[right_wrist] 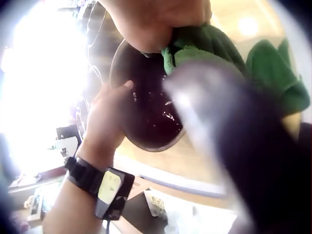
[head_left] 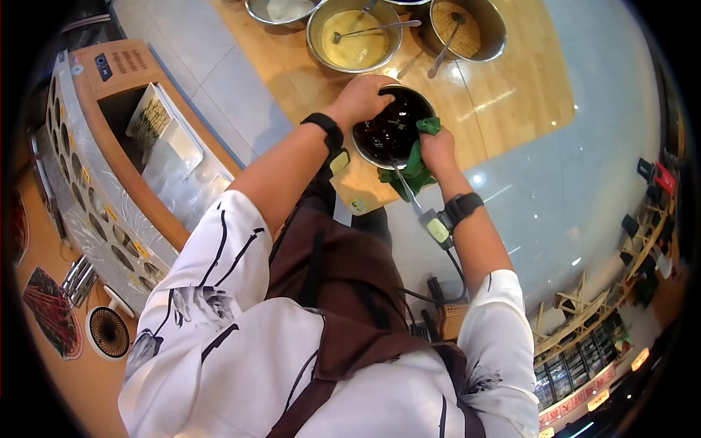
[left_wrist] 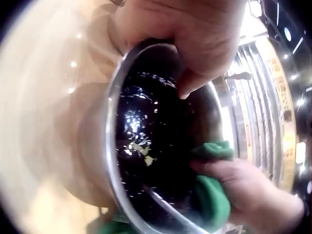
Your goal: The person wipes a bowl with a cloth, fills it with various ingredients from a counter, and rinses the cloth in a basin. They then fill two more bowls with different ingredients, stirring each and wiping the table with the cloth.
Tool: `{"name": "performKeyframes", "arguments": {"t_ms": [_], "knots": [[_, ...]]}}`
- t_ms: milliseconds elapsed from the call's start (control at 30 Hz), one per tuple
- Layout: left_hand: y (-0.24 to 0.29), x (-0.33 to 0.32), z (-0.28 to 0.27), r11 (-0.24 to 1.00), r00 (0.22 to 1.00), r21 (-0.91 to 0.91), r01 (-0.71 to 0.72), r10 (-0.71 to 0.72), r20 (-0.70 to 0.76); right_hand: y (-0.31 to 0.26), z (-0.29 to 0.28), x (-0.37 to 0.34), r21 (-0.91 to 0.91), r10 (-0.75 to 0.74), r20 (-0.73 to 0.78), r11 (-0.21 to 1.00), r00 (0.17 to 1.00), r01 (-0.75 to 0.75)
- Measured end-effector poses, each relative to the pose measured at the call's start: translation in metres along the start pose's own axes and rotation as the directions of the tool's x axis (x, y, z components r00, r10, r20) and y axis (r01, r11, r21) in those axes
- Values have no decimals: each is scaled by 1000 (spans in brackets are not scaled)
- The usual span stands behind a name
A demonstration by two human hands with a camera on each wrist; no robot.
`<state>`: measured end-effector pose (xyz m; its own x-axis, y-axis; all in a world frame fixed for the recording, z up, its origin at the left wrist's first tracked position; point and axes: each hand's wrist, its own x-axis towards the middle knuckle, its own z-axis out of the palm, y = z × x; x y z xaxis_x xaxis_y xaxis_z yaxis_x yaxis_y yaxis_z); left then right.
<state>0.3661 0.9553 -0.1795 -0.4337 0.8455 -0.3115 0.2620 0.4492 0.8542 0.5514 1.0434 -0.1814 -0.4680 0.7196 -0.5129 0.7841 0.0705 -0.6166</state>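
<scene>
A deep metal bowl [left_wrist: 111,131] of dark, glossy liquid [head_left: 394,120] is held at the near edge of the wooden table [head_left: 511,95], overlapping it in the head view. My left hand [head_left: 360,101] grips the bowl's far left rim, its thumb hooked inside. On the opposite side, my right hand [head_left: 439,152] holds the rim through a green cloth [head_left: 416,169], part of which hangs below the bowl. A long metal utensil handle [head_left: 409,193] leans out over the near rim; its lower end is hidden in the liquid. Small pale bits [left_wrist: 146,155] float on the surface.
Beyond my hands stand a bowl of yellow liquid [head_left: 312,45] with a ladle, a bowl of tan, grainy contents [head_left: 501,50] with a spoon, and a bowl holding something white [head_left: 290,9]. A wood-trimmed counter unit [head_left: 188,219] with trays is at my left.
</scene>
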Motion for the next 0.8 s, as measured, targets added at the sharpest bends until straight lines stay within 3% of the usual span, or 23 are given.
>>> {"name": "performKeyframes", "arguments": {"t_ms": [33, 67, 167, 233, 267, 333, 367, 433, 467, 533, 633, 667, 733, 767, 800], "knots": [[-5, 4, 2, 995, 995, 13, -94, 94, 46, 2, 2, 0, -6, -12, -11, 1000, 1000, 11], [-9, 7, 8, 990, 997, -126, 69, -63, 50, 5, 3, 0, -11, -7, -4, 1000, 1000, 7], [-15, -2, 16, 942, 986, -304, 144, -164, -39, 6, 6, -13, 43, 7, 1, 999, 1000, -7], [-6, -10, 13, 954, 984, -278, 114, -147, -102, 3, 14, -19, 54, 142, -81, 989, 986, -138], [-8, -11, 15, 946, 972, -285, 153, -196, -129, -1, 20, -24, 61, 133, -85, 990, 987, -128], [-11, -15, 23, 915, 950, -356, 188, -262, -173, -7, 38, -44, 400, 429, -187, 855, 884, -331], [-13, -19, 26, 916, 950, -353, 188, -261, -172, -6, 49, -51, 403, 430, -186, 853, 883, -331], [-9, -28, 31, 811, 910, -554, 186, -355, -215, -2, 70, -61, 644, 580, -187, 682, 793, -347], [-5, -31, 32, 787, 898, -594, 170, -371, -235, -2, 79, -63, 646, 583, -189, 680, 790, -347], [-15, -36, 42, 787, 868, -598, 152, -395, -300, -5, 92, -65, 826, 715, -133, 462, 687, -321], [-19, -49, 50, 797, 795, -582, 163, -455, -400, -1, 100, -62, 851, 732, -118, 423, 671, -311], [-17, -53, 51, 801, 756, -566, 192, -489, -436, 2, 97, -63, 853, 731, -121, 422, 671, -306], [-28, -61, 60, 788, 749, -595, 159, -489, -447, 13, 85, -58, 610, 523, -249, 739, 815, -288], [-36, -62, 63, 771, 740, -623, 130, -494, -457, 16, 75, -50, 611, 514, -256, 742, 819, -275], [-39, -66, 57, 847, 798, -499, 185, -426, -427, 16, 59, -45, 429, 418, -237, 855, 877, -291]]}}
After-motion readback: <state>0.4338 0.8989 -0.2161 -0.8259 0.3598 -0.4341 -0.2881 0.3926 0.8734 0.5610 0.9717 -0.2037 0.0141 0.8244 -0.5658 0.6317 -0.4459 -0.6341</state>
